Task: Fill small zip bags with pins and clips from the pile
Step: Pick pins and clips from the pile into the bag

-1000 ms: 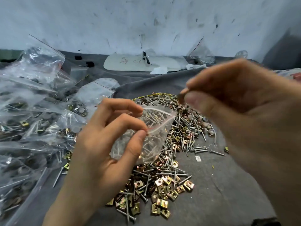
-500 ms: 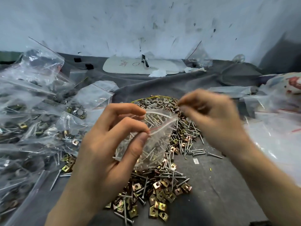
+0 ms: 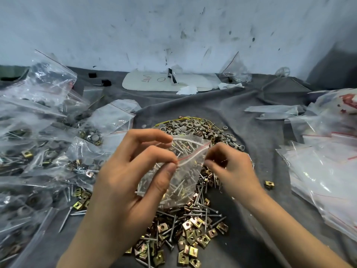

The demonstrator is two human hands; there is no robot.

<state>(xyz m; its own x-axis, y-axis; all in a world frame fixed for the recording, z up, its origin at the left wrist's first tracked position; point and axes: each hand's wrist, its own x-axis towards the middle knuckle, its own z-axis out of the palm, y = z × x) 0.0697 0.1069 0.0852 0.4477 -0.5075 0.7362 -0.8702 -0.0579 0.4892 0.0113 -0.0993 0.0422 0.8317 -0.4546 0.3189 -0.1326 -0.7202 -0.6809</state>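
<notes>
The left hand (image 3: pixel 123 182) holds a small zip bag (image 3: pixel 185 171) above the middle of the pile (image 3: pixel 193 225) of pins and clips on the worktop (image 3: pixel 251 219). Its grip pinches the left corner of the bag mouth between thumb and fingers. The bag already has many pins inside. The right hand (image 3: pixel 231 169) is at the right corner of the mouth, fingers curled; I cannot tell if its grip holds a piece or the bag edge. To do this step well, the left hand should hold the mouth wide and level, and the right should release pieces deep inside, below the red seal line, so nothing falls back.
</notes>
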